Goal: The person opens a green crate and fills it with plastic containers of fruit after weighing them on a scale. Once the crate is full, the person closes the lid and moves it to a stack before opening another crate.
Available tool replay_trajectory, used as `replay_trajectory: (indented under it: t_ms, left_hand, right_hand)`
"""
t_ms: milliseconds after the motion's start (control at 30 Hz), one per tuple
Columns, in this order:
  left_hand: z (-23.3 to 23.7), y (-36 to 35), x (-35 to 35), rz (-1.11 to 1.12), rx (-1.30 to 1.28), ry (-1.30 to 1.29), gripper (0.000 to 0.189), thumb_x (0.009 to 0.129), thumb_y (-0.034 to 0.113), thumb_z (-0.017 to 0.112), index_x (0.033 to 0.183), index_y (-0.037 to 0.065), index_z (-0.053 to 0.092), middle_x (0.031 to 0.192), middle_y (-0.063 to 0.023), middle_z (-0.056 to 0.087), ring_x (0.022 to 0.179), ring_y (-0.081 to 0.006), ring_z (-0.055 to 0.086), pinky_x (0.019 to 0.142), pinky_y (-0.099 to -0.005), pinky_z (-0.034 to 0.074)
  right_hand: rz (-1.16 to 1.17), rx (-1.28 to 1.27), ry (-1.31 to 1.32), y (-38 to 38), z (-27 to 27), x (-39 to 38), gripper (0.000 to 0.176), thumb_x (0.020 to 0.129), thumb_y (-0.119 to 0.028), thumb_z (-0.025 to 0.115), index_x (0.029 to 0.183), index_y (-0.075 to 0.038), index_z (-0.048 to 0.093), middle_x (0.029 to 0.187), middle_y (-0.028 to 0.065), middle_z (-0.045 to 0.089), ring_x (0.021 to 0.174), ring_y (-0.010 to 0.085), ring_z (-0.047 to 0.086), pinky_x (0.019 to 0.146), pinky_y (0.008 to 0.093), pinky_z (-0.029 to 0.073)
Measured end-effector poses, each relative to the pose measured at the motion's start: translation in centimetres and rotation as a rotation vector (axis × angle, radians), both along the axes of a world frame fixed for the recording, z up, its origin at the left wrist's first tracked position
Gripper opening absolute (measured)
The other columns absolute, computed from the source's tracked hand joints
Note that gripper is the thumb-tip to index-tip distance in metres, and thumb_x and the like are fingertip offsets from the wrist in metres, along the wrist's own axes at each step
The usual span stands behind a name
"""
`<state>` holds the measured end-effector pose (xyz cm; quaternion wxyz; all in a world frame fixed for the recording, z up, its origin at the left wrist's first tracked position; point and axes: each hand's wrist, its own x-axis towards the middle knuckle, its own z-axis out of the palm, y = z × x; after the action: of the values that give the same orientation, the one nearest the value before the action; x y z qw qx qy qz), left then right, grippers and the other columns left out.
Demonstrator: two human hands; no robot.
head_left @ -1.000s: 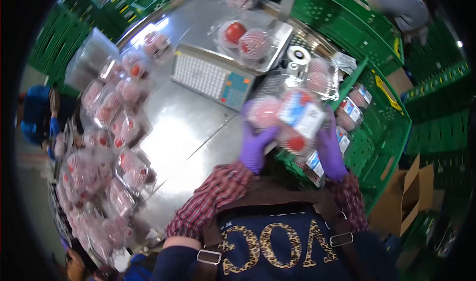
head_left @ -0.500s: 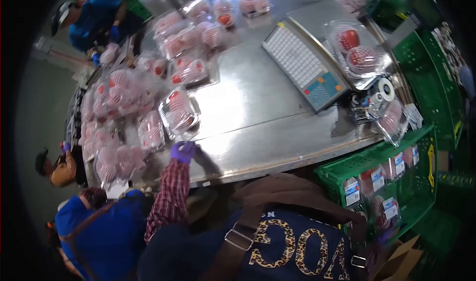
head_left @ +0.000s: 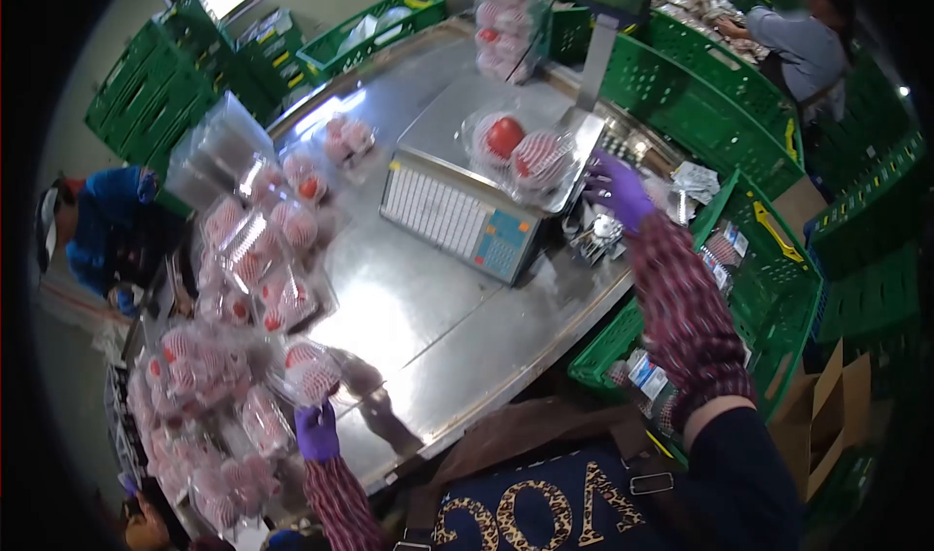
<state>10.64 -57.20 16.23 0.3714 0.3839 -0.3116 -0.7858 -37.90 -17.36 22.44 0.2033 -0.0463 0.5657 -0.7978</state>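
Observation:
My left hand (head_left: 316, 432), in a purple glove, pinches the near edge of a clear pack (head_left: 311, 371) of red fruit in pink foam nets. My right hand (head_left: 620, 193), also gloved in purple, is beside the right edge of the scale's metal tray (head_left: 438, 113), fingers apart. An open-looking clear pack with two red fruits (head_left: 505, 138) rests on that tray. Below the tray are the scale's keypad panel (head_left: 457, 222) and, under my right hand, a label device (head_left: 595, 235), partly hidden.
Many netted fruit packs (head_left: 195, 361) crowd the left side. Clear empty trays (head_left: 216, 152) are stacked behind. At right, a green crate (head_left: 778, 308) holds labelled packs, near a cardboard box (head_left: 827, 415). Co-workers stand at far left (head_left: 97, 225) and upper right (head_left: 803, 50).
The view has swung to the right. My right hand has come into view beside the scale. My left hand remains at the near edge of the fruit pack.

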Motion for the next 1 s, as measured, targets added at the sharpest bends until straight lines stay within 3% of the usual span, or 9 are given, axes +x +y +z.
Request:
replay_trajectory:
  t_ms: [67,167,467,533,667,767,833,900,1000]
  left_hand:
    - [1.9,2.3,-1.5,-0.197,-0.077,0.089,0.012,0.074,0.000,0.051,0.071,0.007,0.042,0.070,-0.0025,0.041,0.071,-0.0141,0.045,0.091,-0.0380,0.042]
    - [5.5,6.0,-7.0,-0.337,0.005,0.125,0.019,0.074,0.001,0.051,0.089,0.010,0.044,0.077,-0.0043,0.049,0.082,-0.0239,0.054,0.083,-0.0355,0.045]
    - [5.9,12.8,-34.0,-0.823,0.087,0.490,0.023,0.078,0.005,0.055,0.100,0.010,0.049,0.097,-0.0104,0.055,0.095,-0.0304,0.053,0.084,-0.0416,0.046]
    - [6.0,15.9,-35.3,-0.800,0.118,0.323,0.021,0.081,0.013,0.056,0.101,0.009,0.048,0.101,-0.0116,0.054,0.098,-0.0339,0.052,0.083,-0.0423,0.047]
    - [8.0,19.9,-29.4,-1.392,0.400,0.196,0.043,0.083,0.025,0.053,0.121,0.011,0.040,0.114,-0.0112,0.049,0.101,-0.0283,0.051,0.085,-0.0413,0.046]
    - [5.3,18.0,-25.9,-1.391,0.402,0.103,0.056,0.080,0.023,0.053,0.130,0.008,0.031,0.123,-0.0116,0.046,0.107,-0.0248,0.049,0.089,-0.0414,0.042]
    - [5.0,17.3,-23.7,-1.224,0.318,0.086,0.057,0.075,0.022,0.055,0.124,-0.001,0.038,0.118,-0.0146,0.049,0.106,-0.0276,0.051,0.088,-0.0436,0.044]
    - [5.2,17.4,-22.4,-1.113,0.308,0.066,0.057,0.074,0.019,0.056,0.124,0.002,0.038,0.118,-0.0120,0.049,0.105,-0.0262,0.051,0.086,-0.0428,0.044]
    - [3.1,17.6,-21.9,-0.994,0.285,0.144,0.061,0.071,0.014,0.060,0.126,0.009,0.035,0.116,-0.0087,0.048,0.104,-0.0235,0.050,0.080,-0.0394,0.047]
  right_hand:
    - [0.135,-0.158,-0.315,-2.8,-0.8,-2.8,0.029,0.085,-0.019,0.053,0.111,-0.007,0.051,0.095,0.0060,0.057,0.085,0.0168,0.056,0.070,0.0295,0.049]
    - [0.165,-0.185,-0.236,-1.5,-2.2,-2.0,0.013,0.081,-0.013,0.056,0.091,-0.005,0.054,0.086,0.0077,0.056,0.082,0.0172,0.053,0.073,0.0315,0.047]
    - [-0.047,-0.441,-0.248,8.5,-0.5,13.5,0.027,0.069,-0.003,0.051,0.094,-0.012,0.048,0.084,-0.0002,0.048,0.074,0.0141,0.047,0.071,0.0328,0.043]
    - [-0.137,-0.284,-0.250,8.8,2.6,17.0,0.039,0.066,0.000,0.050,0.103,-0.011,0.046,0.086,0.0007,0.049,0.076,0.0151,0.050,0.068,0.0323,0.043]
    - [0.058,-0.199,-0.295,8.8,4.2,20.9,0.049,0.064,0.004,0.051,0.112,-0.003,0.044,0.096,0.0067,0.054,0.077,0.0159,0.055,0.066,0.0300,0.047]
    - [0.430,0.187,-0.186,8.7,2.6,19.8,0.037,0.072,-0.001,0.058,0.108,-0.002,0.050,0.092,0.0051,0.057,0.081,0.0136,0.056,0.070,0.0266,0.048]
    - [0.244,0.508,0.102,7.7,3.7,17.3,0.037,0.075,-0.021,0.064,0.105,-0.003,0.055,0.096,0.0066,0.059,0.090,0.0168,0.056,0.078,0.0288,0.045]
    - [-0.235,1.331,0.867,7.5,0.6,12.6,0.044,0.072,-0.033,0.064,0.107,-0.009,0.056,0.103,0.0101,0.059,0.091,0.0276,0.055,0.077,0.0359,0.045]
    - [-0.117,1.552,0.773,6.9,-2.4,9.4,0.033,0.073,-0.030,0.063,0.101,-0.012,0.061,0.095,0.0097,0.062,0.078,0.0283,0.058,0.072,0.0354,0.046]
